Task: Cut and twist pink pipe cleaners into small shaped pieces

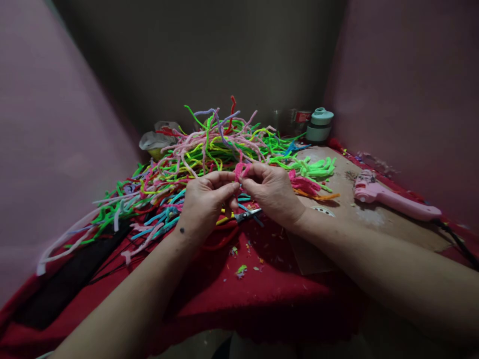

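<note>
My left hand [207, 199] and my right hand [272, 191] meet above the red cloth [262, 294]. Both pinch a small hot-pink pipe cleaner piece [240, 170] between thumbs and fingertips. Behind them lies a large tangled heap of pipe cleaners [194, 159] in green, pink, yellow, blue and red. Small scissors [247, 215] lie on the cloth just under my hands. A few pink folded pieces [304, 183] and a neon green bundle [317, 167] sit to the right of my right hand.
A pink glue gun [389, 197] lies on a brown cardboard sheet [374, 224] at the right, its cord trailing off. A mint-lidded jar [320, 124] and a clear container stand at the back. A crumpled bag [159, 139] sits back left. Walls close in on both sides.
</note>
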### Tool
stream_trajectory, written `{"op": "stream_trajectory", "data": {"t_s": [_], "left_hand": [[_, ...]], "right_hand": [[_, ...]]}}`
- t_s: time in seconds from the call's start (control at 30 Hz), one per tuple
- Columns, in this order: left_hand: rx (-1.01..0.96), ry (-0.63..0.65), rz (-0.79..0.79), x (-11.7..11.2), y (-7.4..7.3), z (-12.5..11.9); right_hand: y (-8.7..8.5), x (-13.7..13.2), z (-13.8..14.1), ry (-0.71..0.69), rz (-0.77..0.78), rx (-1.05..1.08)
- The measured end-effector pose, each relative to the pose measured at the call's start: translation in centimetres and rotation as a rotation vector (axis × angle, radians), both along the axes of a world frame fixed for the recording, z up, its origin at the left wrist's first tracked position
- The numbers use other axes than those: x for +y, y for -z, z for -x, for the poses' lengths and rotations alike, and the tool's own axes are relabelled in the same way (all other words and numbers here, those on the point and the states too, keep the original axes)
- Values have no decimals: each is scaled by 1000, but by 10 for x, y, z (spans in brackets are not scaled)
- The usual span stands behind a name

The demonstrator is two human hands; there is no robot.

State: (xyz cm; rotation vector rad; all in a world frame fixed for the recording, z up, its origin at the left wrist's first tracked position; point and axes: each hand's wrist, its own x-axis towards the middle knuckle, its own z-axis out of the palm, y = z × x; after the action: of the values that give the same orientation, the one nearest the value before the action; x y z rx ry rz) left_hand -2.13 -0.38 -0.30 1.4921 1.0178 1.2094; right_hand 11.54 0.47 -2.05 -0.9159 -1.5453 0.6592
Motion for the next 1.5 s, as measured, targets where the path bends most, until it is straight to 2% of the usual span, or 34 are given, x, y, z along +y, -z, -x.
{"op": "stream_trajectory", "data": {"t_s": [0.1,0.2,0.37,0.63,0.77,0.83,1.0,1.07,1.2,1.4,1.5], "left_hand": [[-31,-31,14,0,0,0],[-24,-62,8,0,-2,0],[8,-94,-46,0,-2,1],[-37,-26,-7,0,-5,2],[-48,26,22,1,-5,5],[-51,28,44,2,-4,6],[20,-36,74,2,-5,3],[52,-32,96,2,-6,3],[68,15,172,5,-8,8],[45,219,297,17,-9,23],[32,225,339,21,-9,27]], "right_hand": [[-3,-2,0,-98,102,85],[-8,-5,0,-128,197,145],[-7,-3,-1,-210,273,260],[0,6,-2,-389,418,434],[-2,6,-4,-379,411,379],[-2,6,-4,-382,457,391],[-3,9,-5,-605,646,640],[-3,10,-6,-642,650,667],[0,10,-3,-584,618,639],[3,9,0,-582,607,619],[3,6,0,-611,609,629]]}}
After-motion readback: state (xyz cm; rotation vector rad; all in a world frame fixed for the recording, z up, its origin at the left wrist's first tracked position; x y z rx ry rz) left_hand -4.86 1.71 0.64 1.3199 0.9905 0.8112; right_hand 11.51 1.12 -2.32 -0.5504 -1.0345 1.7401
